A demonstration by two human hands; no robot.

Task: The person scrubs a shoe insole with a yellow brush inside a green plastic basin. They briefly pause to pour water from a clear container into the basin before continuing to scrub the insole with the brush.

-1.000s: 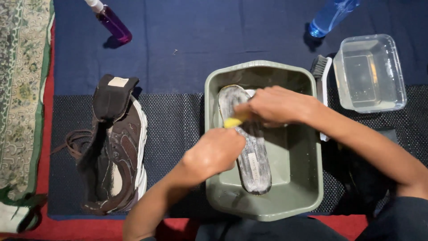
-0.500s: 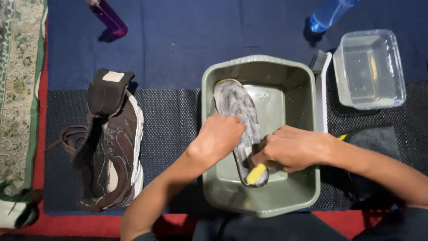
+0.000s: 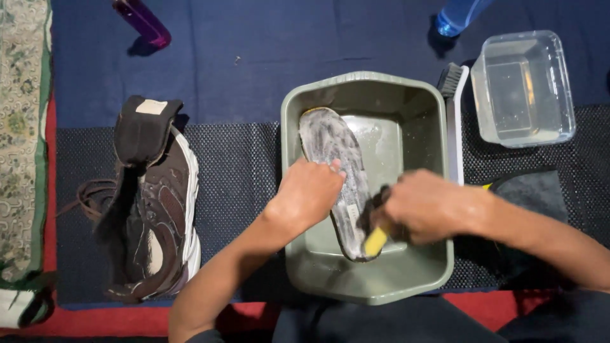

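You have one label in view: a small pale rectangular tag [image 3: 151, 107] sewn on the dark tongue of the brown shoe [image 3: 152, 209] at the left of the frame. Its print is too small to tell. You see no packages, signs or screens.

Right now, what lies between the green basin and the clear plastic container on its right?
In the head view, a white-handled brush with dark bristles lies between the green basin and the clear container, resting along the basin's right rim.
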